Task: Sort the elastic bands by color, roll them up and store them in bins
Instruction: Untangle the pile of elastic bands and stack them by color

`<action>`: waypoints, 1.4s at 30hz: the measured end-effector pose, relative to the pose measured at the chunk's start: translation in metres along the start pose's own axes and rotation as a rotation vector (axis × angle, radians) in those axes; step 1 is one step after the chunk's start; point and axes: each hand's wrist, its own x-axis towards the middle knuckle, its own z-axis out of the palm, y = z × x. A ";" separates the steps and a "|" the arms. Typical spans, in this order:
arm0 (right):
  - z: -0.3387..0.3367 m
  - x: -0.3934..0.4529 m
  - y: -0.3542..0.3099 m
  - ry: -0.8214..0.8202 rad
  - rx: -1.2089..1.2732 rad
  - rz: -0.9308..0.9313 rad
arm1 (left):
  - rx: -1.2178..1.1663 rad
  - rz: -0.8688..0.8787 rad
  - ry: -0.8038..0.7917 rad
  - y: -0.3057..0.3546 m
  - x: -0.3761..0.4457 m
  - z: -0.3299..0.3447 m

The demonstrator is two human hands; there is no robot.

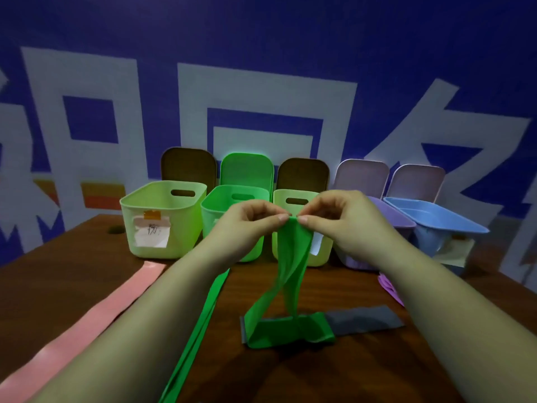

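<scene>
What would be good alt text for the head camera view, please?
Two hands, left hand and right hand, pinch the top end of a green elastic band that hangs down onto a wooden table. Behind stands a row of open bins; a pink band lies at the left.

The scene is dim and bluish, with soft, low-contrast focus throughout. The wide lens bends the far wall [261,39] and darkens the corners. A faint pale sheen lies on the pink band [96,309] near left.
</scene>
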 end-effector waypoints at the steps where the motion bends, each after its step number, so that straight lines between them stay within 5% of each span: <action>1: -0.006 0.003 -0.005 0.024 0.011 -0.016 | 0.024 0.011 0.001 0.011 0.006 0.000; 14: -0.055 0.031 -0.048 0.201 0.217 -0.110 | 0.052 0.044 -0.029 0.104 0.031 0.007; 20: -0.024 0.014 -0.015 -0.109 0.590 0.103 | 0.006 0.018 -0.008 0.108 0.032 0.018; 25: 0.016 0.002 0.007 -0.204 0.855 0.206 | 0.076 -0.048 0.115 0.108 0.035 0.017; 32: 0.062 -0.021 0.034 -0.398 0.701 0.356 | -0.025 -0.155 0.192 0.111 0.041 0.010; 42: 0.075 -0.044 0.079 -0.455 0.630 0.440 | -0.175 -0.226 0.402 0.095 0.051 -0.025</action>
